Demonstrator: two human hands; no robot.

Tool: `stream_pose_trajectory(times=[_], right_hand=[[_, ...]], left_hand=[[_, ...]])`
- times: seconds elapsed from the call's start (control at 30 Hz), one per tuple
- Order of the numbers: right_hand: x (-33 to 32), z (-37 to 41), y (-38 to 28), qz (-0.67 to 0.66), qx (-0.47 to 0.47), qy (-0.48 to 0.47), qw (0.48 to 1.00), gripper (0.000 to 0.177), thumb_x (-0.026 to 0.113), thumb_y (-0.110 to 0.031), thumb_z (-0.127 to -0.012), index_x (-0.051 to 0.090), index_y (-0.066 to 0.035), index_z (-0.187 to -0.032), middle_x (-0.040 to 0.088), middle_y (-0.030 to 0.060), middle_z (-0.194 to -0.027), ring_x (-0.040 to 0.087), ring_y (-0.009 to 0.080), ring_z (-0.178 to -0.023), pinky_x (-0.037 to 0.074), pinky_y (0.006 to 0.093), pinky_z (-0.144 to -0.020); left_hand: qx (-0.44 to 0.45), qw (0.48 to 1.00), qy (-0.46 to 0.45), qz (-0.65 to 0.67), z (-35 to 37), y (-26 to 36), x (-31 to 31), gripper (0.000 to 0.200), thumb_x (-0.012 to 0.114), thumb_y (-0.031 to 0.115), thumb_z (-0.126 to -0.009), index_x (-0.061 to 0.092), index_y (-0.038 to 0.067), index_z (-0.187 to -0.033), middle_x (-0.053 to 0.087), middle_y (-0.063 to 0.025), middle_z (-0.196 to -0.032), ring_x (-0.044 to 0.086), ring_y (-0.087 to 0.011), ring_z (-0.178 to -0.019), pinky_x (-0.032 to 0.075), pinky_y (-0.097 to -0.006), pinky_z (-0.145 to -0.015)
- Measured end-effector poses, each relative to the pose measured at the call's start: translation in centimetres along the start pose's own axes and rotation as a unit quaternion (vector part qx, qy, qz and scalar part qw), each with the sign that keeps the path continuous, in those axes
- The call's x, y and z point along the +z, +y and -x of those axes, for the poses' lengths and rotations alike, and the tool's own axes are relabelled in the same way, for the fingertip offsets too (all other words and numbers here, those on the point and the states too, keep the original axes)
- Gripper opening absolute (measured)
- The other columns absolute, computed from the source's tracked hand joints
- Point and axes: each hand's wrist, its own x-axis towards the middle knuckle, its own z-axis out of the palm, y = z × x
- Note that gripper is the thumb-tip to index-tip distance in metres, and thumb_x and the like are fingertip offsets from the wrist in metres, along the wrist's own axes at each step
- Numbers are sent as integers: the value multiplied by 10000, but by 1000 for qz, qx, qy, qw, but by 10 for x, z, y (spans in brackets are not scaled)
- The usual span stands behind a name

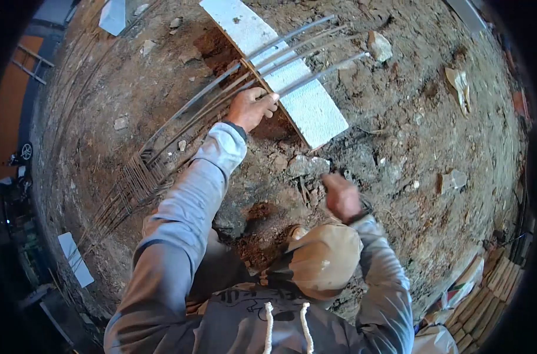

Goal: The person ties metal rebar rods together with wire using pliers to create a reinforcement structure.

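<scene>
Several long steel rods (212, 88) run diagonally over a white block (306, 97) with a rough face and a brown near edge. My left hand (252, 110) is closed on the nearest rod at that edge, thumb and fingers pinched together. Farther down the rods, a bunch of wire rings (143, 172) is packed closely around them. My right hand (342, 197) is low over the soil beside a grey stone (308, 166). Its fingers look curled and are slightly blurred; what they hold, if anything, I cannot make out.
Uneven brown soil (398, 194) with scattered stones surrounds me. A pale rock (379, 46) lies beyond the rod ends. Other white blocks (75, 259) lie at the left and at the top left (112, 16). Stacked tan pieces (486, 289) stand at lower right.
</scene>
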Motion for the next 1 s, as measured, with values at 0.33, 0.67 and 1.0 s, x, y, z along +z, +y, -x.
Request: stream_pose_trajectory(times=[0.33, 0.67, 1.0], right_hand=[[-171, -68, -63, -216, 180, -14, 959, 208, 467, -116, -887, 591, -28, -1028, 593, 68, -641, 584, 149, -587, 448, 279, -530], [-53, -118, -79, -348, 346, -50, 870, 336, 437, -5, -770, 535, -6, -1092, 623, 120, -621, 549, 181, -415, 440, 315, -408], [-16, -163, -73, -258, 385, 5, 886, 247, 497, -31, -753, 571, 20, -983, 588, 146, -576, 567, 215, -401, 467, 333, -426]], left_hand=[[-7, 1000, 15, -5, 2, -1, 2, 291, 567, 279, -842, 622, 0, -907, 648, -66, -790, 574, -146, -666, 448, -303, -630], [-41, 999, 30, 5, -4, -7, 2, 259, 628, 247, -803, 630, 2, -887, 646, -63, -762, 561, -135, -628, 448, -299, -585], [-57, 994, -30, 83, -6, 9, -15, 249, 663, 241, -783, 644, -2, -836, 647, -75, -719, 561, -141, -586, 448, -291, -553]])
